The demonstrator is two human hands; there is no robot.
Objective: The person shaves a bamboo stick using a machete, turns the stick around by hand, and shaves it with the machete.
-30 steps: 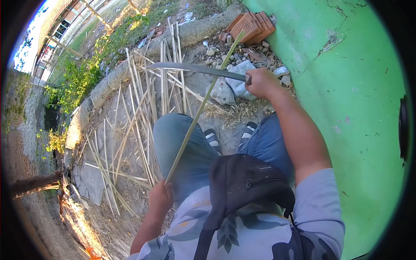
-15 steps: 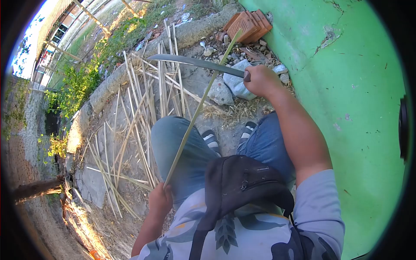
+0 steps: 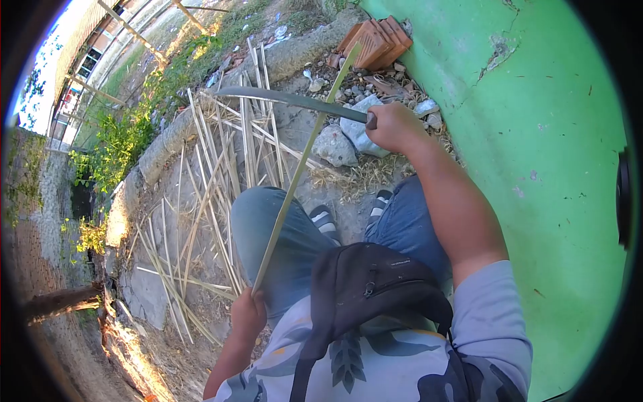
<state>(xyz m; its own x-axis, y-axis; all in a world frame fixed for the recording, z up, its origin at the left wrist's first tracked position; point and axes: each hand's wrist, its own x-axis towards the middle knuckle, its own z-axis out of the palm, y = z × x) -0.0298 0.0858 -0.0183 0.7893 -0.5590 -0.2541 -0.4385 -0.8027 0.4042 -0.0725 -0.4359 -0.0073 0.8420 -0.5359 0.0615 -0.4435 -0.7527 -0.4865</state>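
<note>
Green wall (image 3: 549,201), full R side, cracked w/ paint chipped at far end. Ground (image 3: 348,214) grey-brown, dusty, dry straw scattered. Brick wall (image 3: 27,254) along far L edge; low kerb (image 3: 305,50) curves across far side, L to centre. Person seated or squatting, can't tell which; jeans (image 3: 258,221) w/ knees bent & apart, black bag (image 3: 382,285) across front of patterned shirt (image 3: 395,355).

Pile of strips (image 3: 249,144), pale, loose & criss-crossed, on ground L of the L knee, running far. Leafy plants (image 3: 127,137) beyond kerb, L. Log (image 3: 63,303) at L edge.

Long strip (image 3: 295,182), yellow-green, slants from near L to far centre, passing over L knee in view. Big knife (image 3: 288,97), slightly curved, lies across strip's far part, tip pointing L. Contact btwn blade & strip: can't tell.

Stacked tiles (image 3: 378,43), orange, far, by wall. Two large stones (image 3: 335,144) on ground, just below blade in view; rubble around.

R hand (image 3: 396,127) clenched round knife handle, arm stretched fwd. L hand (image 3: 248,313) grasping strip's near end, beside L thigh. Striped sandals (image 3: 325,223) on both feet, btwn knees.
</note>
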